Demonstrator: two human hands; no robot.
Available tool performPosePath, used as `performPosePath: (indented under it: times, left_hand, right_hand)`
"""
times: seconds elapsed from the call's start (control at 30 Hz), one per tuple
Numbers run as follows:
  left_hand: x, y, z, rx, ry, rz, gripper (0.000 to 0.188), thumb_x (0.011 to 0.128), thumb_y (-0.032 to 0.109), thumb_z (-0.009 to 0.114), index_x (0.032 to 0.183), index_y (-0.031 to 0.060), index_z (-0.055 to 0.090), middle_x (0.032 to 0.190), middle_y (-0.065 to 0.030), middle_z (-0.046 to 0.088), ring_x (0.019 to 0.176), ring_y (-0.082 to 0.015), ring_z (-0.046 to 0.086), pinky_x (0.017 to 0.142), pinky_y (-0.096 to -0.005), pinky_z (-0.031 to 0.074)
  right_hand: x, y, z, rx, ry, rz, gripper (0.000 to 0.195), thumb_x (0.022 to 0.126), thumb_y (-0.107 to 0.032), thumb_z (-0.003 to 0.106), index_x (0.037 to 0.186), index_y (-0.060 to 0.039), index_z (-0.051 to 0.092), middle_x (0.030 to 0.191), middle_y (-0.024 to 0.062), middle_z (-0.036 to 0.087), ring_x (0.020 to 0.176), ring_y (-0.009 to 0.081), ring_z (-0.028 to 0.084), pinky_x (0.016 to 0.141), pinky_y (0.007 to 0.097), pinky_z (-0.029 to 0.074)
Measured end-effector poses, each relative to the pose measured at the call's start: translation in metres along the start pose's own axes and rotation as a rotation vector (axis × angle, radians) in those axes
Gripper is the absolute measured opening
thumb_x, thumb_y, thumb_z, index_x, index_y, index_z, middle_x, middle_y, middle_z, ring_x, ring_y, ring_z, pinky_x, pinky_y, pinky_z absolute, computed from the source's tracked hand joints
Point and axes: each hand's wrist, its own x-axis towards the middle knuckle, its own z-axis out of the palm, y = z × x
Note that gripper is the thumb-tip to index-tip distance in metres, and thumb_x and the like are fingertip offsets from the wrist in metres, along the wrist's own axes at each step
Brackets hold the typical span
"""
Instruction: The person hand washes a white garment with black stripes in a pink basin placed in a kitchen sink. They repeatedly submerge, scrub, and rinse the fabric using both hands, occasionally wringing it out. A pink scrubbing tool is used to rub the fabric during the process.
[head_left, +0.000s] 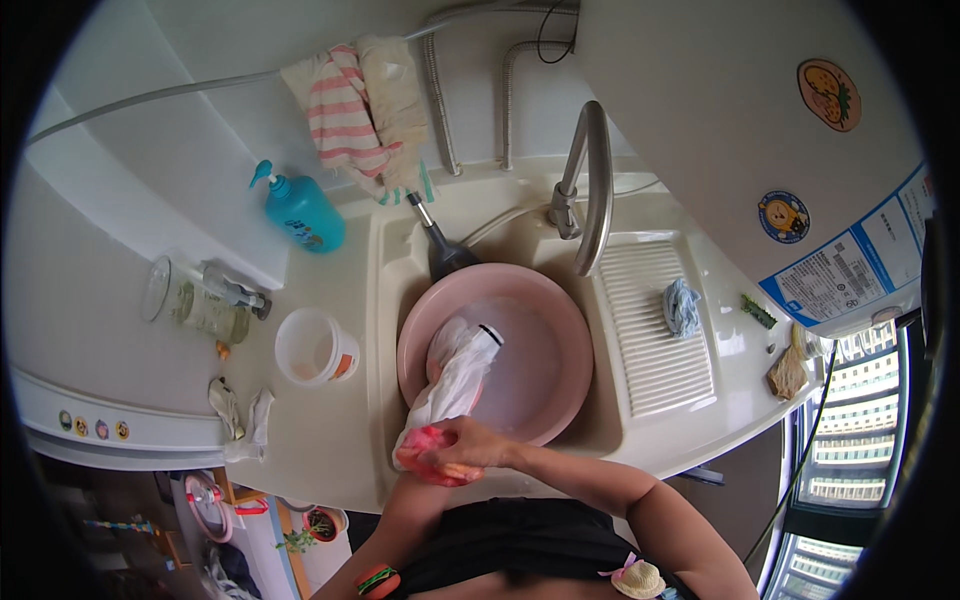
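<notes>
A pink plastic basin (577, 352) of cloudy water sits in the sink. White wet fabric with a dark-striped edge (459, 373) hangs over its near left rim and partly lies in the water. At that near rim, my right hand (472, 444) is closed on a crumpled red and pink item (426, 450), perhaps a cloth or mesh, pressed against the white fabric. My left hand is hidden beneath the fabric and the red item; only its forearm shows, so its fingers cannot be made out.
A metal faucet (596, 187) arches beside the basin. On the left counter stand a blue pump bottle (307, 214) and a white plastic tub (311, 349). A crumpled blue cloth (681, 308) lies on the ribbed drainboard (652, 367). Striped towels (341, 112) hang behind.
</notes>
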Motion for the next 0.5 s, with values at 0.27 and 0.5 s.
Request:
performPosePath:
  times: [0.27,0.5]
  left_hand:
    - [-0.064,0.028,0.004,0.151,-0.006,-0.129,0.041,0.089,0.03,0.059,0.124,0.01,0.049,0.121,-0.0068,0.05,0.106,-0.0208,0.052,0.09,-0.0348,0.044]
    - [0.066,-0.039,0.002,-0.814,0.007,0.016,0.039,0.09,0.032,0.058,0.122,0.0107,0.051,0.117,-0.0059,0.052,0.103,-0.0204,0.053,0.089,-0.0347,0.044]
  right_hand:
    - [-0.001,0.002,0.002,0.013,0.21,-0.05,0.049,0.074,-0.036,0.075,0.11,-0.0036,0.063,0.096,0.0102,0.066,0.089,0.0203,0.062,0.078,0.0315,0.049]
    - [0.035,0.027,-0.043,-1.128,1.039,-0.699,0.04,0.072,-0.028,0.073,0.109,-0.0159,0.065,0.099,0.0097,0.062,0.086,0.0303,0.06,0.063,0.0396,0.055]
